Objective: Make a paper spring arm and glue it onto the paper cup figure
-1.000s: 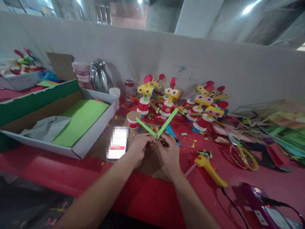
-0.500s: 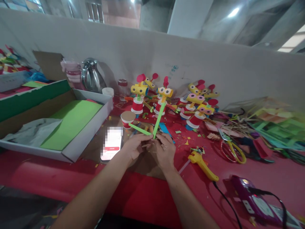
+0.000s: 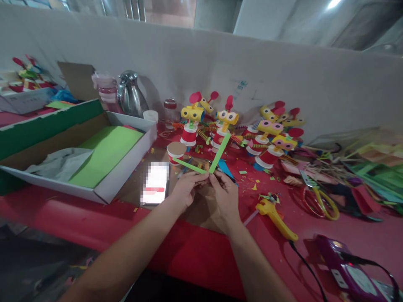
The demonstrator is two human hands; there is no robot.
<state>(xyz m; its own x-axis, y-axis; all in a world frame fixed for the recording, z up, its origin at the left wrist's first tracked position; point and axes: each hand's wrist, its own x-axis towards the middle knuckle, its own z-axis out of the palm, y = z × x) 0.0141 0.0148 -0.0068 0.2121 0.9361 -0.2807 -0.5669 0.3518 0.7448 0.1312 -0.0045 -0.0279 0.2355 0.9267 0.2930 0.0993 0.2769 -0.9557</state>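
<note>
Two narrow green paper strips meet in a V between my fingertips. The left strip (image 3: 190,166) slants toward a red and white paper cup (image 3: 176,152) with a brown top, and the right strip (image 3: 220,153) points up and away. My left hand (image 3: 189,186) pinches the joined end from the left. From the other side my right hand (image 3: 224,193) grips the same corner, thumb on top. Below both hands lies a brown board (image 3: 201,212). Behind the strips stand several paper figures (image 3: 226,121) with yellow heads and red cup bodies.
At left, a white box (image 3: 126,178) holds green sheets. A lit phone (image 3: 156,184) lies beside my left forearm. On the right are a yellow glue gun (image 3: 277,220), scissors (image 3: 324,203), a purple device (image 3: 343,266) and paper scraps. A metal jug (image 3: 132,96) stands behind.
The view has shifted, so the table's contents appear further right. The right green strip now shows a broader face and leans more to the right. Both hands still hold the strips' joined end.
</note>
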